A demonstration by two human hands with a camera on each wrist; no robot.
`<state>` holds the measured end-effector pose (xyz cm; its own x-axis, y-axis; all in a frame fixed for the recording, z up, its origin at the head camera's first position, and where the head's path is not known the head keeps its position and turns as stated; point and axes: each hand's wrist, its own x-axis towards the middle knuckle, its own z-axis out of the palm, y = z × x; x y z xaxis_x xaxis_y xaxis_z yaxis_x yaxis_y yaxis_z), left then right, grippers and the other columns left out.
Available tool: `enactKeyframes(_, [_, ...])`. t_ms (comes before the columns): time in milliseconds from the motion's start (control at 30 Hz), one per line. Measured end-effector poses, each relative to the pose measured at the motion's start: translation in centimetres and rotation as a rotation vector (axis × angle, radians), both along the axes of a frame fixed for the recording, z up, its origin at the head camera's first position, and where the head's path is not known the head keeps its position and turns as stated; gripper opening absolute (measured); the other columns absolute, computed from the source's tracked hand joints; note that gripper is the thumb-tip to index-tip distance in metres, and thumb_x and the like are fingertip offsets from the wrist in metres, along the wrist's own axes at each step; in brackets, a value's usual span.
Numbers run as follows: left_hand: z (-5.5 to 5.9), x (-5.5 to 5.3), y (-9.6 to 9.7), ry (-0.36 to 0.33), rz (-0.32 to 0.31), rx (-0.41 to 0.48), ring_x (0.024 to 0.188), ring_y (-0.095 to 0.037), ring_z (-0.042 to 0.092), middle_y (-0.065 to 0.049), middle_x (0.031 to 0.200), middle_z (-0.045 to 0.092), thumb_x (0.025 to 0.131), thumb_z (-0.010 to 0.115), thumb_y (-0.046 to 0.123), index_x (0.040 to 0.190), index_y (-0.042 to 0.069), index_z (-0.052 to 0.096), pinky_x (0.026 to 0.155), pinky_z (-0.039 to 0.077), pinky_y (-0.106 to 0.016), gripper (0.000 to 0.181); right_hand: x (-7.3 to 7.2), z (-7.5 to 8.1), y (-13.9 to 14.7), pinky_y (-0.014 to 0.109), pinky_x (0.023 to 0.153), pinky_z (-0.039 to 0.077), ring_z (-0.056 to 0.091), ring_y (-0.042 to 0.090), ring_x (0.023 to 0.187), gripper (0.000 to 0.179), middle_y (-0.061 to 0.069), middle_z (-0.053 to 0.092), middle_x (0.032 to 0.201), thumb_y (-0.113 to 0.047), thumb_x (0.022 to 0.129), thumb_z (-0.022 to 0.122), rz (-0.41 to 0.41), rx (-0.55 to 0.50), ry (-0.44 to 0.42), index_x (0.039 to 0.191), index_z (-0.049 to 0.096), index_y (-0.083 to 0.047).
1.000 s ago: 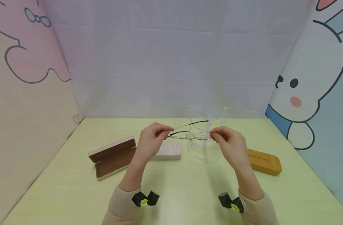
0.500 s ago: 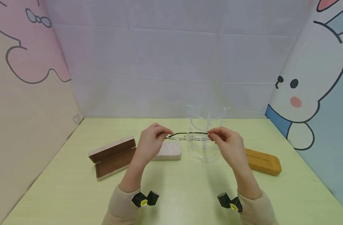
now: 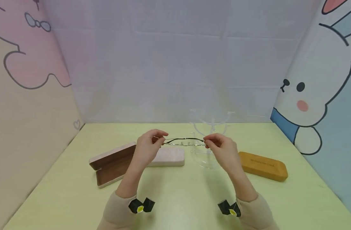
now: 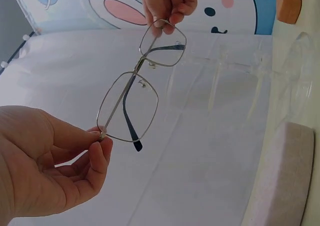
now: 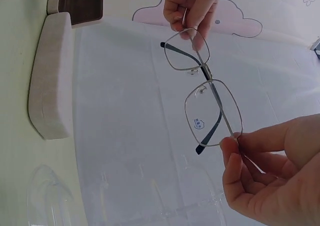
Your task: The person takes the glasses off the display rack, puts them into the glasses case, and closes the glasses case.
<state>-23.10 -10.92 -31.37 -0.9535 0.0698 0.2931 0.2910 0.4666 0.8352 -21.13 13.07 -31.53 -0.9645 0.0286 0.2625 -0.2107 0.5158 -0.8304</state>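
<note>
A pair of thin metal-framed eyeglasses (image 3: 184, 142) is held up above the table between both hands. My left hand (image 3: 148, 147) pinches one end of the frame at the hinge between thumb and fingertips. At the other end, my right hand (image 3: 221, 150) pinches the opposite hinge the same way. In the left wrist view the eyeglasses (image 4: 127, 106) have clear lenses, and their dark-tipped temples lie folded across behind them. A small blue mark shows on one lens of the eyeglasses (image 5: 215, 81) in the right wrist view.
Behind the eyeglasses stands a clear plastic display stand (image 3: 213, 127). A closed pale case (image 3: 171, 157) lies in the middle, an open case with a brown lining (image 3: 113, 166) at the left, and a closed mustard-yellow case (image 3: 263, 166) at the right. A white backdrop (image 3: 175, 73) rises behind.
A temple that stuck out toward the back has folded in against the frame. Both hands have shifted left with the eyeglasses, off the line of the stand's middle.
</note>
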Motion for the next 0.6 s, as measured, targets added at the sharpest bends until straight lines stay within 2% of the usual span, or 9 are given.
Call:
enactKeyframes(167, [-1.0,-0.5,-1.6,-0.019,0.014,0.053,0.079,-0.023,0.060,-0.004,0.088,0.065,0.088,0.057,0.010,0.098,0.015,0.067,0.062,0.046,-0.027,0.015,-0.5,-1.0,-0.9,0.023,0.068,0.050,0.064,0.018,0.082,0.018,0.008,0.068,0.093,-0.011,0.085,0.063,0.111,-0.014,-0.017,0.102,0.066,-0.007])
enactKeyframes(267, [-1.4,-0.6,-2.6,-0.040,0.027,0.057,0.082,-0.026,0.060,-0.006,0.088,0.065,0.089,0.057,0.010,0.099,0.013,0.066,0.062,0.046,-0.026,0.014,-0.7,-1.7,-1.7,0.023,0.071,0.051,0.064,0.016,0.082,0.021,0.007,0.067,0.095,-0.008,0.082,0.066,0.161,0.014,0.005,0.102,0.067,-0.006])
enactKeyframes(433, [-2.1,-0.5,-4.3,-0.101,0.039,0.031,0.085,-0.024,0.061,-0.009,0.095,0.064,0.089,0.057,0.012,0.102,0.012,0.065,0.069,0.049,-0.026,0.015,-1.1,-2.7,-3.2,0.023,0.070,0.050,0.063,0.013,0.078,0.020,0.003,0.068,0.091,-0.004,0.079,0.068,0.186,0.071,0.081,0.099,0.068,-0.007])
enactKeyframes(600, [-3.0,-0.2,-5.8,-0.146,0.021,-0.048,0.087,-0.019,0.059,-0.008,0.104,0.062,0.089,0.056,0.016,0.107,0.013,0.063,0.074,0.047,-0.029,0.019,-1.6,-3.3,-4.5,0.022,0.067,0.050,0.063,0.012,0.075,0.017,0.003,0.069,0.089,-0.004,0.080,0.066,0.192,0.099,0.125,0.097,0.069,-0.006])
